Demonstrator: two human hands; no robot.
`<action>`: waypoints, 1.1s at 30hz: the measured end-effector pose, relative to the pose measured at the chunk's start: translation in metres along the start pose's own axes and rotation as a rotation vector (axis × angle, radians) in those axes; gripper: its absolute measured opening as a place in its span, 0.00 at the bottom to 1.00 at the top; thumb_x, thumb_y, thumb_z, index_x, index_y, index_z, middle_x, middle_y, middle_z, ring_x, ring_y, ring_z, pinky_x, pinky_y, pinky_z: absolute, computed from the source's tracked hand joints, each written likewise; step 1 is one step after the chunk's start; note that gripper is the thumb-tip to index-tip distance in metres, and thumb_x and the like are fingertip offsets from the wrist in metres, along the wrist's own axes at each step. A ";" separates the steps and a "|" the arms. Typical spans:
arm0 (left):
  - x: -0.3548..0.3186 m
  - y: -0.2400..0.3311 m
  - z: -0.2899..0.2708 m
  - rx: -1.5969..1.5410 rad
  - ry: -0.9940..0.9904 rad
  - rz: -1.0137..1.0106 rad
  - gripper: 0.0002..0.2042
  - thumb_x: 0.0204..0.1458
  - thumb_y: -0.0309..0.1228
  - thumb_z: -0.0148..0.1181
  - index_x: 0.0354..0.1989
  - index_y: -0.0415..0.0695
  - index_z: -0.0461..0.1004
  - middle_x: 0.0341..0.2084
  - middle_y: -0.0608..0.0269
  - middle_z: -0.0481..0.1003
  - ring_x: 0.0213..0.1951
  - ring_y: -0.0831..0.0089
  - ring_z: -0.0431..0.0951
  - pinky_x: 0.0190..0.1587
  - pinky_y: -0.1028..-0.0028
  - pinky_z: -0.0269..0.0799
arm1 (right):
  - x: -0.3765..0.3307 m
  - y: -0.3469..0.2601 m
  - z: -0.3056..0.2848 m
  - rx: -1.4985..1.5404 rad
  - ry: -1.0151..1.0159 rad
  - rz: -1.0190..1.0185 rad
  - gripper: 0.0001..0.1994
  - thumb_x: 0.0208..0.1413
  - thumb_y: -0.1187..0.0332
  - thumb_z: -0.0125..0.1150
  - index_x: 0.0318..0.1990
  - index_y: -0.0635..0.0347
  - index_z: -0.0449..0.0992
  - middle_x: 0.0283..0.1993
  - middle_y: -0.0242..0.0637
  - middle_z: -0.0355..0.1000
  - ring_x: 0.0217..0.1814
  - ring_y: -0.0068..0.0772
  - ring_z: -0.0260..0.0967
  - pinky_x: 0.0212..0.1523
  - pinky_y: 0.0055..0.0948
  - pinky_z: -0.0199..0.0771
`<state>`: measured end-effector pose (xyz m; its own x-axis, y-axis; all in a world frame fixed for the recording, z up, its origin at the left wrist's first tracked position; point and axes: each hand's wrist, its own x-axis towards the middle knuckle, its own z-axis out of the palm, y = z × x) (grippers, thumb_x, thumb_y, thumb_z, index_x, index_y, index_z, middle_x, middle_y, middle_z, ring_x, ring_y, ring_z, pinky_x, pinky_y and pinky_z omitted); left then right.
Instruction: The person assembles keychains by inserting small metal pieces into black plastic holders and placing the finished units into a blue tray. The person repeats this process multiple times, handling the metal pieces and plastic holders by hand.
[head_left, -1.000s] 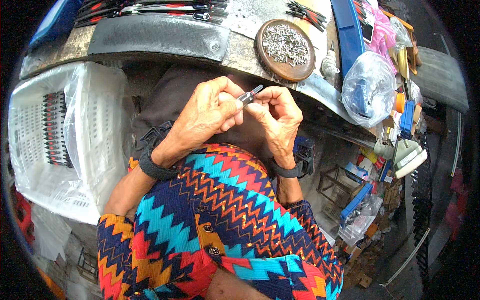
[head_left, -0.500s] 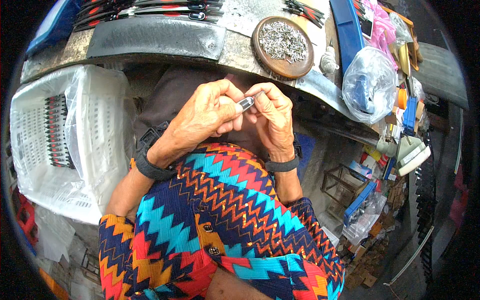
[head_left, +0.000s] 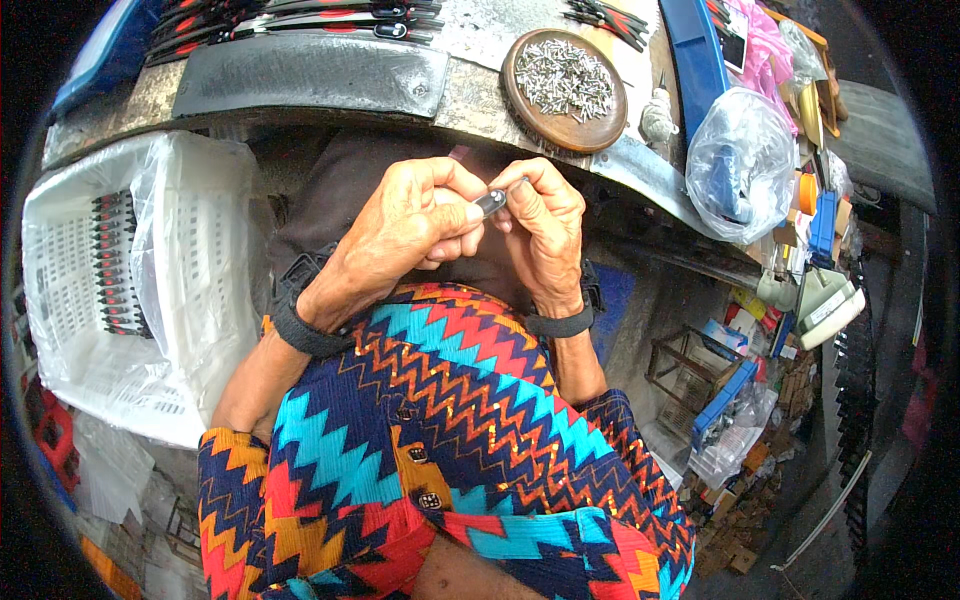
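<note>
In front of my lap, my left hand (head_left: 425,215) is closed in a pinch on a small dark piece (head_left: 490,203) with a glossy rounded end. My right hand (head_left: 543,215) meets it from the other side, thumb and forefinger pinched together at the piece's far end. A thin bit shows at those right fingertips, too small to name. Most of the dark piece is hidden by my fingers. Beyond my hands, a round wooden dish (head_left: 535,122) of small silvery metal pins (head_left: 565,80) sits on the workbench (head_left: 475,100).
Red-and-black slender tools (head_left: 340,22) lie in rows at the bench's far left, with more (head_left: 608,22) at the back. A plastic-lined white crate (head_left: 195,300) at left holds similar ones. A blue tray (head_left: 695,60) and clear plastic bag (head_left: 740,165) are at right.
Both hands stay nearly in place, still pinching. The glossy end of the dark piece has turned slightly and shows less of its bright face.
</note>
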<state>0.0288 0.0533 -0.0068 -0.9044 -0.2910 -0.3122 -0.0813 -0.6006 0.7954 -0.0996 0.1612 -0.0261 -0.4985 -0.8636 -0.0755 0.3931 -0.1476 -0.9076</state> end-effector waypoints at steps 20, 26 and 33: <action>0.000 0.001 -0.004 -0.042 -0.037 -0.014 0.10 0.51 0.34 0.57 0.34 0.41 0.68 0.16 0.68 0.68 0.14 0.90 0.56 0.13 0.87 0.45 | 0.003 -0.001 -0.002 -0.082 -0.060 -0.051 0.07 0.56 0.70 0.56 0.32 0.65 0.72 0.24 0.27 0.65 0.23 0.14 0.56 0.24 0.15 0.56; 0.000 0.003 -0.002 -0.047 -0.020 -0.054 0.08 0.52 0.34 0.55 0.30 0.42 0.67 0.15 0.69 0.67 0.13 0.90 0.56 0.13 0.86 0.46 | 0.001 0.003 -0.001 -0.113 -0.059 -0.055 0.06 0.56 0.70 0.56 0.32 0.65 0.72 0.22 0.25 0.62 0.22 0.13 0.53 0.23 0.15 0.53; -0.001 0.005 0.000 -0.010 0.018 -0.091 0.09 0.51 0.33 0.55 0.28 0.40 0.67 0.14 0.70 0.66 0.13 0.90 0.56 0.14 0.86 0.46 | -0.001 0.007 -0.003 -0.132 -0.057 -0.048 0.06 0.56 0.70 0.56 0.33 0.64 0.72 0.21 0.24 0.61 0.22 0.12 0.52 0.22 0.15 0.52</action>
<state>0.0290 0.0505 -0.0023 -0.8859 -0.2482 -0.3919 -0.1580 -0.6327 0.7581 -0.0987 0.1626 -0.0333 -0.4678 -0.8838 -0.0108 0.2634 -0.1278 -0.9562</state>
